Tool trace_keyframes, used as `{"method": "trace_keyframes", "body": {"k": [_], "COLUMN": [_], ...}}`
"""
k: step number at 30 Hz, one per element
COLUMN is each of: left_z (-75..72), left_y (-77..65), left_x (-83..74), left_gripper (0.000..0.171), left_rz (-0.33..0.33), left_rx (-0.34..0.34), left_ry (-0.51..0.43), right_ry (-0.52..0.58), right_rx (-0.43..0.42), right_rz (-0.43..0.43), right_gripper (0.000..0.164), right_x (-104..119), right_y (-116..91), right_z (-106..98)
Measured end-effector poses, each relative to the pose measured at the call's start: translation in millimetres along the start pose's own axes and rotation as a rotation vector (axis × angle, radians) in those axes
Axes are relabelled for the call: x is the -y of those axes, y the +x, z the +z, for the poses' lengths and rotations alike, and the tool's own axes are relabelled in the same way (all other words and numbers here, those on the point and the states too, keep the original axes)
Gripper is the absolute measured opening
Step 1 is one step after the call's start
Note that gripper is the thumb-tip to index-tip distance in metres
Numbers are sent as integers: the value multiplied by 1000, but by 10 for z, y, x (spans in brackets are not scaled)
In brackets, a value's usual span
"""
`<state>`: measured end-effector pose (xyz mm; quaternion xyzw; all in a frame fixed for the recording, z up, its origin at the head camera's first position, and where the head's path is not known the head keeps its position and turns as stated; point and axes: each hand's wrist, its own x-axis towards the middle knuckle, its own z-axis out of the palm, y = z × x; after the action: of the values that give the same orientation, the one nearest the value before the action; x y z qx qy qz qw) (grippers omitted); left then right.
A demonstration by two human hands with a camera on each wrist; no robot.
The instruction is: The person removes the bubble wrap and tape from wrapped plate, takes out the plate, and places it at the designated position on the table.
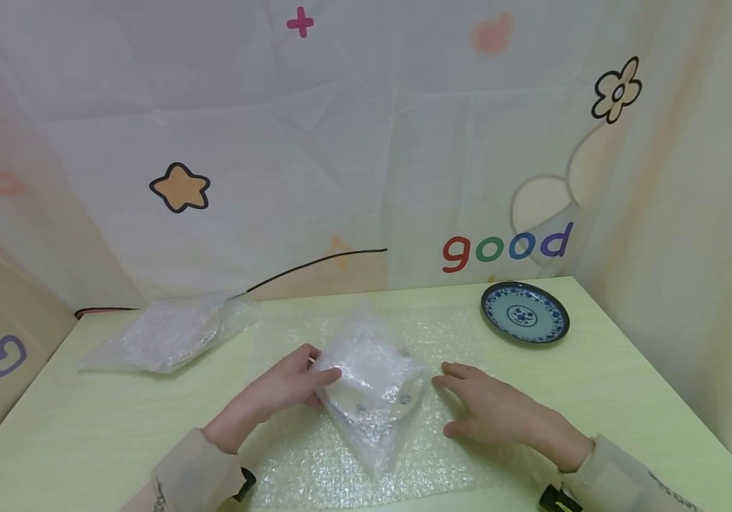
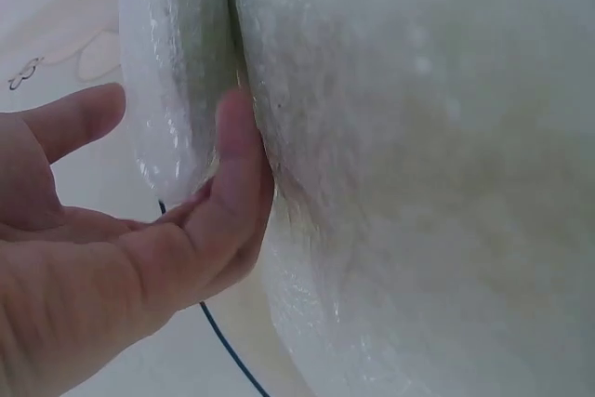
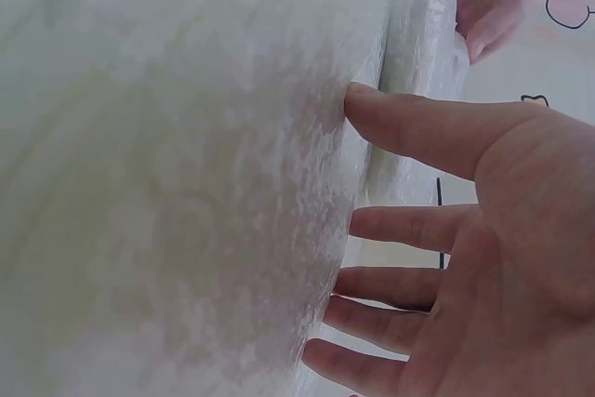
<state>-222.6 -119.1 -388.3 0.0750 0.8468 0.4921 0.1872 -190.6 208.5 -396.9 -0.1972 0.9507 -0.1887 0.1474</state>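
Observation:
A round, plate-like item with small dark marks is folded in bubble wrap as a diamond-shaped bundle [image 1: 372, 377], in the middle of the head view. It lies on a flat bubble wrap sheet [image 1: 315, 466]. My left hand [image 1: 289, 384] holds the bundle's left edge, thumb over the top and fingers below; the left wrist view shows the bundle's edge [image 2: 177, 72] between thumb and fingers. To the right of the bundle, my right hand [image 1: 500, 409] is spread with nothing in it. Its fingertips [image 3: 358, 104] touch the sheet in the right wrist view.
Another item in bubble wrap [image 1: 170, 334] lies at the back left of the pale green table [image 1: 634, 412]. A blue patterned plate [image 1: 524, 313] with a dark rim sits at the back right. A printed curtain [image 1: 340, 156] hangs behind the table.

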Motion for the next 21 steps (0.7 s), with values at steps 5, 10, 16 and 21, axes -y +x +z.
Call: {"method": "trace_keyframes", "body": {"k": [5,10,16,21], "left_z": [-34,-60,-70,-35], "left_y": [-12,9,-23,-28], "left_x": [8,23,15,15], "left_gripper": [65,56,75,82], "left_rz": [61,125,116,168], "left_rx": [2,29,-8,-47], "left_ry": [154,224,304,346], "right_ry": [-4,-12,10,28], "right_rx": [-5,-23,-54,-105], "right_rz": [-7,-10,30,32], "right_gripper": [69,74,85,84], "right_x": [1,3,34,75], "right_y": [-11,-10,15,29], "right_z": [-3,5,21,-2]}}
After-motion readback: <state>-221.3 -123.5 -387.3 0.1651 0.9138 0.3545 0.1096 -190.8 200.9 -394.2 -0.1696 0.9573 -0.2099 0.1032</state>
